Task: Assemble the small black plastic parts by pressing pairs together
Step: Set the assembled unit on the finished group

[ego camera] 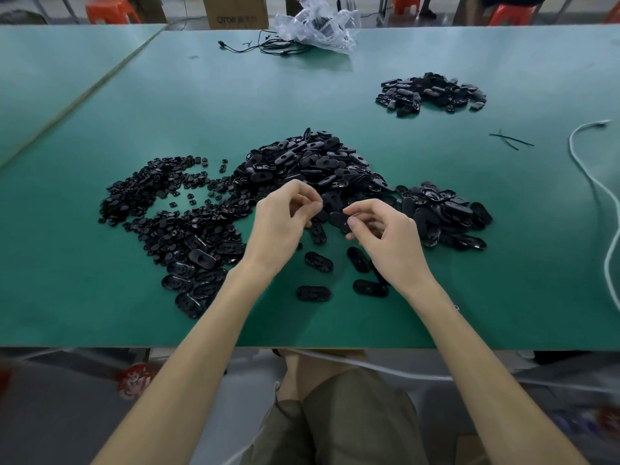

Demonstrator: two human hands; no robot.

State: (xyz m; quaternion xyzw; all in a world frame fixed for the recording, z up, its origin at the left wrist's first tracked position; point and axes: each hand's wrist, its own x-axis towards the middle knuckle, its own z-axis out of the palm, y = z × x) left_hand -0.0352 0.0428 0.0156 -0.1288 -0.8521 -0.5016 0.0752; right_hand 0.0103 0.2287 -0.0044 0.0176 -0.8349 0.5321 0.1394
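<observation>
We're working at the green table, both hands hovering over its ctr. Our R hand is pinching a black oval part btwn thumb and index tip, w/ the other fingers curling loosely under. Our L hand is curling its fingers, thumb and index tips meeting just beside that part. Whether sth small is sitting btwn them, we can't tell. The two sets of fingertips are facing each other, close but not touching.

A big pile of oval shells is lying just beyond the hands, running on into a second heap to the R. The small round pieces are spreading out to the L, w/ several oval shells mixed in at the near edge. A few loose ovals are lying btwn our wrists. A far heap is sitting well apart, toward the far R.

At the far edge a clear plastic bag is lying crumpled next to a black cable, w/ a cardboard box behind them. A white cable is snaking along the R side, and black ties are lying near it.
</observation>
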